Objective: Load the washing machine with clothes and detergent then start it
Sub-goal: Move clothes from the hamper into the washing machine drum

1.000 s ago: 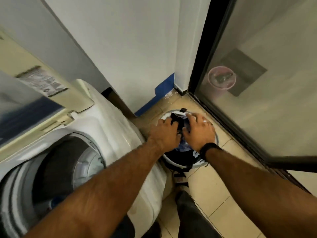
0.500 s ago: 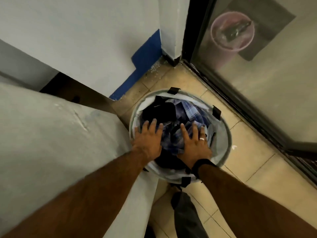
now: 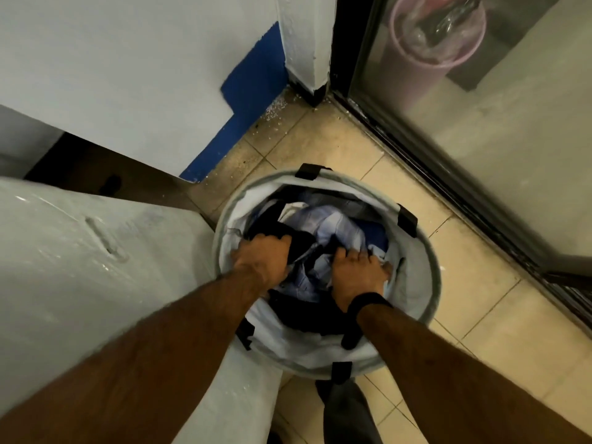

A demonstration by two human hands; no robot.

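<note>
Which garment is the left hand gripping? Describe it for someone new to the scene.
Find the round grey laundry basket on the tiled floor beside the white washing machine. The left hand grips the black garment at its left edge, darker than the pale blue shirt beside it.

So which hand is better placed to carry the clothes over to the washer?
Left, probably: the left hand already grips a dark garment on the hamper's washer side.

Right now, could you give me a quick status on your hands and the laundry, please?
Left hand gripping dark garment. Right hand gripping light blue clothes. Both inside laundry basket on floor, beside washing machine. Nothing in the way.
</note>
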